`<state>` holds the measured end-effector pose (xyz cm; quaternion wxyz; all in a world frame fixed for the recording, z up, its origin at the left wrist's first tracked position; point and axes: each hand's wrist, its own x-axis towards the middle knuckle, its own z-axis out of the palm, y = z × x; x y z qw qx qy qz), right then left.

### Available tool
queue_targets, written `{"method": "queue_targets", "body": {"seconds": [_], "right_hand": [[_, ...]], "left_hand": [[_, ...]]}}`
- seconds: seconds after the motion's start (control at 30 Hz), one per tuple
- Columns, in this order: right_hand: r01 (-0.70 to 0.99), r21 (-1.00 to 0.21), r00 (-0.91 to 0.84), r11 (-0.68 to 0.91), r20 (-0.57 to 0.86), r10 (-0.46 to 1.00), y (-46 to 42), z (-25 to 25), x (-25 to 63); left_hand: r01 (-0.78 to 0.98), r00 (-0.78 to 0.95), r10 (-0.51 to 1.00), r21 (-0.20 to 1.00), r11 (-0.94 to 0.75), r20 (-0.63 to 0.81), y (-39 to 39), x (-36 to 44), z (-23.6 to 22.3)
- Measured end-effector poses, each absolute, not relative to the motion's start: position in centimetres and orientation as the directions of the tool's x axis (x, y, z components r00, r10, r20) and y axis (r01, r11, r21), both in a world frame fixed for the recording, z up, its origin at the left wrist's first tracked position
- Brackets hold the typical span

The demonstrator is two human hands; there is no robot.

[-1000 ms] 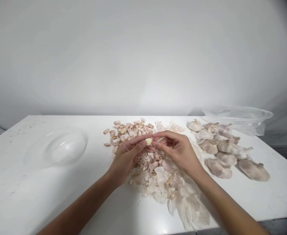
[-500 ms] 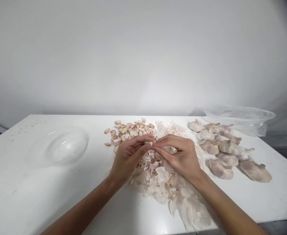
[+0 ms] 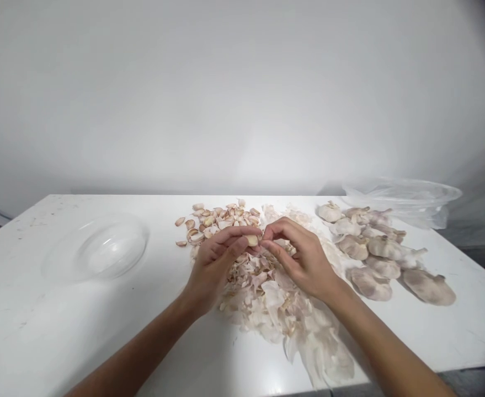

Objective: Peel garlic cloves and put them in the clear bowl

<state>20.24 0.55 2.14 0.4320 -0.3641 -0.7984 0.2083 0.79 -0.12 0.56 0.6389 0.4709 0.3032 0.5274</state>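
Left hand (image 3: 215, 262): thumb and fingers pinch a pale clove (image 3: 252, 240).
Right hand (image 3: 298, 256): fingertips gather at the clove's right end; whether they grip anything, I cannot tell.
Peeling: probably best with short outward tugs, the left fingers steady, not squeezing.
Loose skins (image 3: 267, 298): beneath and nearer than the fingers, handy for catching scraps.
Clear bowl (image 3: 110, 253): well left of the fingers.
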Motion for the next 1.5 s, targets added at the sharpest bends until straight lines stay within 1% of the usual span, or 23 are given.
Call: {"method": "queue_targets", "body": {"seconds": [0.1, 0.2, 0.27, 0.37, 0.43, 0.53, 0.63, 0.73, 0.87, 1.07, 1.13, 1.3, 1.4, 1.5], "right_hand": [[0.426, -0.690, -0.369, 0.585, 0.458, 0.809, 0.6, 2.0, 20.3], [0.434, -0.711, -0.367, 0.554, 0.422, 0.829, 0.7, 1.9, 20.3], [0.421, -0.695, -0.354, 0.583, 0.466, 0.811, 0.7, 1.9, 20.1], [0.406, -0.642, -0.310, 0.650, 0.572, 0.759, 0.4, 1.9, 19.6], [0.408, -0.630, -0.274, 0.661, 0.606, 0.747, 0.1, 1.8, 19.2], [0.411, -0.671, -0.201, 0.617, 0.593, 0.779, -0.2, 1.7, 18.6], [0.396, -0.713, -0.147, 0.578, 0.572, 0.807, -0.4, 1.6, 18.2], [0.377, -0.699, -0.145, 0.608, 0.604, 0.784, -0.5, 1.5, 18.1], [0.333, -0.673, -0.161, 0.660, 0.649, 0.743, -0.5, 1.5, 18.1], [0.293, -0.722, -0.152, 0.626, 0.612, 0.776, -0.5, 1.7, 18.1], [0.306, -0.721, -0.146, 0.622, 0.610, 0.779, -0.6, 1.7, 18.0], [0.375, -0.670, -0.149, 0.640, 0.638, 0.755, -0.8, 1.9, 18.1], [0.397, -0.657, -0.157, 0.641, 0.639, 0.753, -0.7, 2.1, 18.2], [0.402, -0.663, -0.158, 0.631, 0.629, 0.761, -0.5, 2.1, 18.3]], "left_hand": [[-0.464, 0.266, 0.964, 0.880, 0.102, 0.029, 0.0, 0.9, 0.8], [-0.497, 0.265, 0.964, 0.858, 0.132, 0.005, 0.2, 0.9, 0.7], [-0.460, 0.241, 0.971, 0.882, 0.104, 0.011, 0.2, 0.9, 0.5], [-0.384, 0.185, 0.982, 0.922, 0.038, 0.036, 0.2, 1.0, 0.3], [-0.351, 0.154, 0.987, 0.936, 0.015, 0.042, 0.0, 1.0, 0.2], [-0.261, 0.081, 0.995, 0.965, -0.028, 0.050, -0.2, 1.1, 0.2], [-0.149, -0.029, 0.993, 0.982, -0.114, 0.111, -0.6, 1.1, 0.3], [-0.123, -0.078, 0.983, 0.977, -0.174, 0.166, -0.9, 1.1, 0.4], [-0.140, -0.090, 0.977, 0.969, -0.206, 0.195, -1.1, 1.3, 0.4], [-0.193, -0.058, 0.977, 0.958, -0.213, 0.206, -1.1, 1.4, 0.5], [-0.189, -0.047, 0.977, 0.959, -0.213, 0.208, -1.2, 1.4, 0.4], [-0.187, -0.029, 0.977, 0.959, -0.215, 0.213, -1.4, 1.4, 0.6], [-0.215, 0.000, 0.984, 0.961, -0.175, 0.179, -1.4, 1.4, 0.6], [-0.294, 0.018, 0.993, 0.950, -0.107, 0.118, -1.0, 1.3, 0.5]]}}
